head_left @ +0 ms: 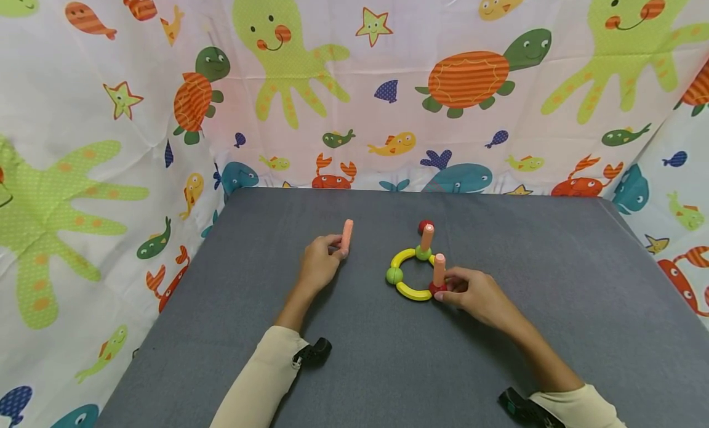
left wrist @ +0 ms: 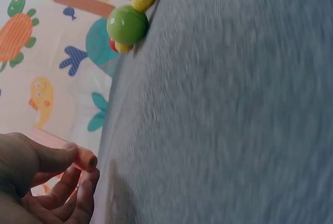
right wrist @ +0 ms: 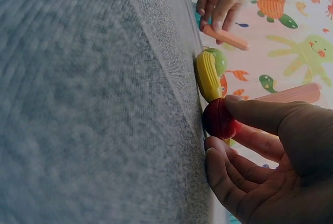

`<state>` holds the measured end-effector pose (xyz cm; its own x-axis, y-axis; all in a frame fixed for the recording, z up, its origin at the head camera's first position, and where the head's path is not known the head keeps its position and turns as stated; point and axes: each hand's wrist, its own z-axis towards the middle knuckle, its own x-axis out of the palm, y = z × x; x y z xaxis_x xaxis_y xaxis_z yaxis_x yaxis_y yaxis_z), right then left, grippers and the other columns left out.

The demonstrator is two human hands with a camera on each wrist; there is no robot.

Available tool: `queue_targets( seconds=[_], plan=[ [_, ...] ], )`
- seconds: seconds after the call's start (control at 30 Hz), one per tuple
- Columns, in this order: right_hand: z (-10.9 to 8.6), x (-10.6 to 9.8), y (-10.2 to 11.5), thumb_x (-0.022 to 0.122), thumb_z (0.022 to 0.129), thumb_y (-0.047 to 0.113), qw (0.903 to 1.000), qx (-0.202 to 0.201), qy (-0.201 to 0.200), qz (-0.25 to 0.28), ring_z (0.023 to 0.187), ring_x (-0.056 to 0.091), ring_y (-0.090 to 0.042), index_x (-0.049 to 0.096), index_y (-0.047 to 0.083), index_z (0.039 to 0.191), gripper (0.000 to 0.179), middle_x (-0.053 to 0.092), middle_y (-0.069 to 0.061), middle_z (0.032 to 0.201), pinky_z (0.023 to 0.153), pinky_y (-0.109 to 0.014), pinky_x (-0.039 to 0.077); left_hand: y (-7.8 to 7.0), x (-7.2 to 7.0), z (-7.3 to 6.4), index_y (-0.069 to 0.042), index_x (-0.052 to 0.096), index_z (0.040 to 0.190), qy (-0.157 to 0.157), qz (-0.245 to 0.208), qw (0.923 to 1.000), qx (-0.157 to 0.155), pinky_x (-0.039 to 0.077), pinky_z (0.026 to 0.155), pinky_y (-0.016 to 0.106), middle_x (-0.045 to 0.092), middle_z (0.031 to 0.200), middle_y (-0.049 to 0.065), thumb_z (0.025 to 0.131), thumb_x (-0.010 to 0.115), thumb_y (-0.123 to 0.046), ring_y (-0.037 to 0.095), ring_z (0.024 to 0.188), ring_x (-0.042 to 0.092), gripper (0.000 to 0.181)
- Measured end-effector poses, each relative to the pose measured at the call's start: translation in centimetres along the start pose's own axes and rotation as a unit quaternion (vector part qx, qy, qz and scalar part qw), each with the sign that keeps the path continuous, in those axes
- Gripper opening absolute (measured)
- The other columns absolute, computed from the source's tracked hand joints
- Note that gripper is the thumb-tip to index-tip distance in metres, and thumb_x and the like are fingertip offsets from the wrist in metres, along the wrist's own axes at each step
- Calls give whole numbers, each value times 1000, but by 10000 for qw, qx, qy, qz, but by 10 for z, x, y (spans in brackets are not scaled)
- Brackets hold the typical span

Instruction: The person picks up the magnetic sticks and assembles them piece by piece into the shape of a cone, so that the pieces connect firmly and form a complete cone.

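On the grey cloth lies a ring of curved yellow bars joined by green balls and a red ball. Two peach-orange rods stand on it, a front rod on that red ball and a back rod on a green ball. My right hand pinches the front red ball between thumb and fingers at the ring's right side. Left of the ring, my left hand holds a loose peach-orange rod upright; the left wrist view shows a dark spot on the rod's end.
Another red ball sits behind the back rod, partly hidden by it. The grey-covered table ends at a cloth curtain printed with sea animals, which rises along the back and both sides.
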<state>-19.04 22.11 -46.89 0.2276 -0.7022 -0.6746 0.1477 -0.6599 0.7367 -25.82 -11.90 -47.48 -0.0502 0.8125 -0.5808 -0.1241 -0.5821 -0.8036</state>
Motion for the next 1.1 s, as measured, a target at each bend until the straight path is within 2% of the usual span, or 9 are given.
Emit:
queue_targets(
  seconds=[0.3, 0.67, 1.1],
  plan=[
    [-2, 0, 0, 83, 94, 26, 9999, -103, -55, 48, 85, 64, -18, 73, 5, 123, 37, 70, -3, 95, 68, -28, 53, -16, 14, -10, -6, 75, 126, 107, -267, 9990, 329, 58, 91, 45, 75, 116, 9, 97, 79, -11, 26, 104, 74, 30],
    [-2, 0, -1, 83, 94, 26, 9999, -98, -52, 35, 85, 64, -18, 73, 4, 124, 38, 70, -3, 95, 68, -28, 53, -35, 28, -23, -9, 77, 123, 459, -566, 9945, 749, 60, 90, 39, 78, 111, 5, 93, 84, -14, 21, 101, 75, 32],
    [-2, 0, -1, 83, 94, 26, 9999, -99, -42, 33, 84, 64, -18, 73, 4, 123, 38, 70, -3, 95, 66, -28, 53, -50, 44, -32, -10, 76, 124, 718, -939, 9899, 785, 59, 91, 35, 78, 111, 3, 94, 83, -17, 15, 102, 73, 32]
  ],
)
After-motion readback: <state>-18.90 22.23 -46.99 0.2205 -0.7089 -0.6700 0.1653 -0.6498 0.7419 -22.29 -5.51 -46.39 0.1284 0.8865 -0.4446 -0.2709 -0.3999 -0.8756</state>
